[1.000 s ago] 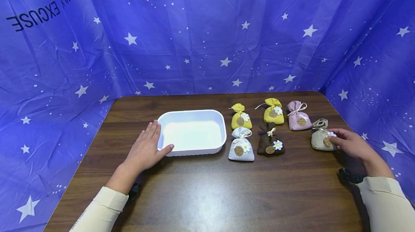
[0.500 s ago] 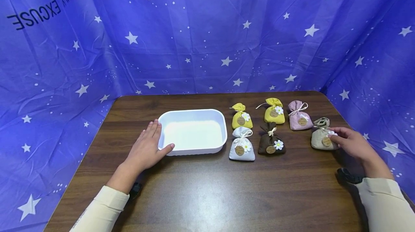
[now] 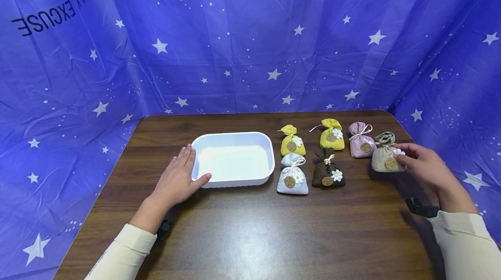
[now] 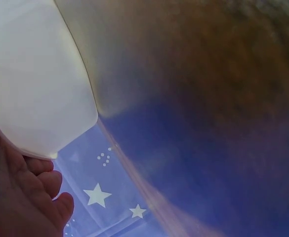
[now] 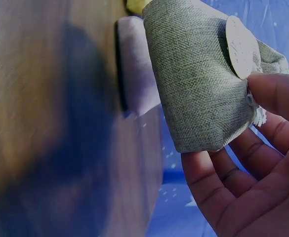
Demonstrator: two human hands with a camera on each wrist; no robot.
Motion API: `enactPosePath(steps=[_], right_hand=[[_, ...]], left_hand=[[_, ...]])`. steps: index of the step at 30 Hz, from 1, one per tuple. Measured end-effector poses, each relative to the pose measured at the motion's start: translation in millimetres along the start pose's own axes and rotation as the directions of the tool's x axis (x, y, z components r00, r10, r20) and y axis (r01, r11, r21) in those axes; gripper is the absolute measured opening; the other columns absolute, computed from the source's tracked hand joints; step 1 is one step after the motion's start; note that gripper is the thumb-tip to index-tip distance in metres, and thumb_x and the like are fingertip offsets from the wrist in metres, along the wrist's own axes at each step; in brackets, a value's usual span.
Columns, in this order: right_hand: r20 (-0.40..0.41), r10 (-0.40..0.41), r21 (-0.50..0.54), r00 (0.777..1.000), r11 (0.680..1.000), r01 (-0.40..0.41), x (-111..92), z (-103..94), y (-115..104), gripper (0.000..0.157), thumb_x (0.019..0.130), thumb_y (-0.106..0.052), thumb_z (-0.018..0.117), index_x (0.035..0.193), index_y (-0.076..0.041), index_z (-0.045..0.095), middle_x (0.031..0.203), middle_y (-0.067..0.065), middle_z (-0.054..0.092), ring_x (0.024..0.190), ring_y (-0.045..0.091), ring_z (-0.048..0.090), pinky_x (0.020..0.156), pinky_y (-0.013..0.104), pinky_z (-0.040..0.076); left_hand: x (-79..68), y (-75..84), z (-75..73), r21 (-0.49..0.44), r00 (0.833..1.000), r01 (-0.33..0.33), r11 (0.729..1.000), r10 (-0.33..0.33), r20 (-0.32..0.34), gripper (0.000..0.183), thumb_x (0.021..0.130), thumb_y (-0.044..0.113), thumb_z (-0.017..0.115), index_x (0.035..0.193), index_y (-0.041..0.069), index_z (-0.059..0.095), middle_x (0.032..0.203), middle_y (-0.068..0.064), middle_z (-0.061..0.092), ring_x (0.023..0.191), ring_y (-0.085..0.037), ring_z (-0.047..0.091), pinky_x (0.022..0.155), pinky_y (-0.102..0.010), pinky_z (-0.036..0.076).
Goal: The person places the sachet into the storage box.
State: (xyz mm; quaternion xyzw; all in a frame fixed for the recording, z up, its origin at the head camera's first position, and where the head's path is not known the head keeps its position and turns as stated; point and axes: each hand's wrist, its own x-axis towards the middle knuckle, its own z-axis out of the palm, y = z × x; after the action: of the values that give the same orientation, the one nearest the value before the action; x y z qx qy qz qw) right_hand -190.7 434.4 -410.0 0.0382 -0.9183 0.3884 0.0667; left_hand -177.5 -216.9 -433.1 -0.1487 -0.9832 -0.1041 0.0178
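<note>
My right hand [image 3: 427,170] pinches a grey-beige drawstring sachet [image 3: 385,161] by its side edge, thumb in front and fingers behind. The right wrist view shows the coarse weave of the sachet [image 5: 193,79] and a round tag near the thumb. A shadow lies on the table below it. On the left, my left hand [image 3: 175,180] rests against the corner of a white rectangular tray [image 3: 235,183], its fingers straight along the left side and its thumb by the front rim. Nothing lies in the tray.
Right of the tray lie a yellow sachet [image 3: 290,148], a white sachet [image 3: 291,184], a brown sachet [image 3: 324,170], a second yellow sachet [image 3: 328,142] and a pink sachet [image 3: 358,144]. A blue star curtain [image 3: 235,54] borders the wooden table [image 3: 274,236].
My right hand has raised the grey-beige sachet and shifted it slightly left and away from me, closer to the pink one. The left hand and the tray stay in place.
</note>
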Motion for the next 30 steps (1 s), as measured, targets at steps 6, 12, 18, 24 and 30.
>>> enactPosePath(steps=[6,12,18,24,30], right_hand=[[0.023,-0.073,-0.054,0.997,0.996,0.074,11,1.7,-19,0.032,0.097,-0.011,0.063,0.121,0.009,0.059,0.081,-0.01,0.062,0.07,0.001,0.052,0.056,0.018,0.042],[0.051,-0.123,-0.066,0.991,0.99,0.126,22,6.9,-31,0.031,0.096,-0.007,0.063,0.122,0.01,0.061,0.086,-0.011,0.063,0.073,-0.001,0.052,0.058,0.017,0.043],[0.07,-0.13,-0.052,0.989,0.99,0.134,31,17.6,-52,0.031,0.096,-0.01,0.065,0.121,0.007,0.062,0.085,-0.008,0.063,0.072,0.0,0.052,0.057,0.019,0.044],[0.081,-0.154,-0.06,0.985,0.985,0.159,38,29.3,-77,0.031,0.097,-0.014,0.065,0.121,0.005,0.063,0.093,0.003,0.065,0.076,0.004,0.052,0.058,0.019,0.043],[0.106,-0.147,-0.078,0.983,0.985,0.156,44,39.5,-101,0.034,0.099,-0.019,0.064,0.125,0.002,0.063,0.108,0.016,0.065,0.08,0.007,0.054,0.062,0.019,0.044]], left_hand=[[-0.5,-0.4,-0.1,0.006,1.0,0.004,1.0,-0.004,-0.001,0.101,0.095,0.068,0.044,0.152,-0.012,0.019,0.161,-0.027,0.011,0.149,-0.04,0.011,0.118,-0.055,0.016],[-0.5,0.2,0.1,-0.001,1.0,0.0,1.0,0.0,-0.007,0.101,0.095,0.068,0.044,0.152,-0.012,0.02,0.161,-0.027,0.011,0.149,-0.04,0.011,0.118,-0.055,0.017],[-1.1,0.3,0.2,0.005,1.0,0.002,1.0,-0.002,-0.011,0.1,0.095,0.067,0.045,0.152,-0.012,0.02,0.161,-0.027,0.012,0.149,-0.04,0.011,0.118,-0.055,0.019],[-0.8,-0.2,-0.2,0.002,1.0,-0.003,1.0,0.003,-0.015,0.1,0.095,0.066,0.045,0.152,-0.013,0.02,0.161,-0.028,0.012,0.149,-0.041,0.012,0.118,-0.055,0.018],[-0.5,-1.5,1.2,0.008,1.0,-0.003,1.0,0.003,-0.014,0.1,0.095,0.067,0.045,0.152,-0.012,0.02,0.161,-0.028,0.013,0.149,-0.041,0.013,0.118,-0.055,0.019]])
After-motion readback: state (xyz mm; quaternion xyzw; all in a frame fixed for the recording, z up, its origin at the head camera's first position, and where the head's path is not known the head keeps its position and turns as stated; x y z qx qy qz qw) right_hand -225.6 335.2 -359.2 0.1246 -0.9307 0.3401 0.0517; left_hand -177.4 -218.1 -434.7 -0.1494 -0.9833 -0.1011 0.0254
